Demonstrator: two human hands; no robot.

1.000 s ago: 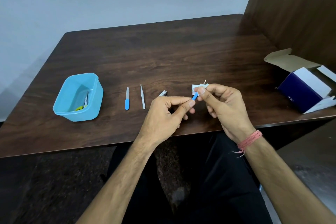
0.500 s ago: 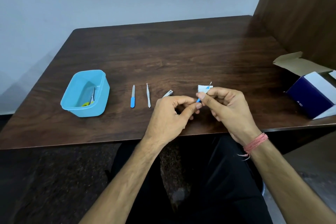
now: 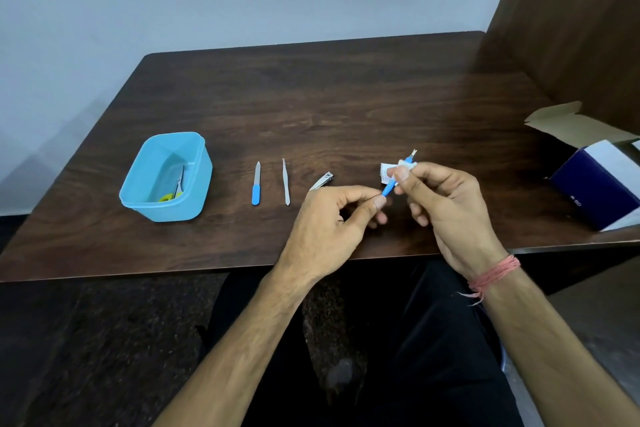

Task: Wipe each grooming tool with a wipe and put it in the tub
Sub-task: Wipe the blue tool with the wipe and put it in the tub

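**Inspector:** State your grip and the item's position.

**Me:** My left hand (image 3: 332, 218) pinches the blue handle end of a slim cuticle tool (image 3: 394, 182) between thumb and forefinger. My right hand (image 3: 446, 208) pinches a small white wipe (image 3: 393, 170) around the shaft, just below the metal tip. The tool is held above the table (image 3: 346, 97), well to the right of the tub (image 3: 166, 177), on the far side of the row of tools from it.

**Inspector:** Handling assessment?

**Me:** I judge it very light and stiff, thin enough to roll or slip between fingertips, more so if the wipe is damp. The forked tip looks sharp, so I would keep my fingers on the plastic handle and let only the wipe meet the metal. The wipe is soft and limp; it needs to be pinched, not just draped.

**Inspector:** Remaining items?

**Me:** Right of the tub, in order: a blue-handled nail file (image 3: 256, 184), tweezers (image 3: 285, 182), and a nail clipper (image 3: 322, 181) partly hidden behind my left hand. All appear small and rigid. I would lift the flat ones by a narrow edge or end. Scissors (image 3: 173, 189) with yellow handles already lie inside the tub.

**Inspector:** Anything else noted?

**Me:** An open blue and white carton (image 3: 599, 180) stands far right of the tub, at the table's edge.
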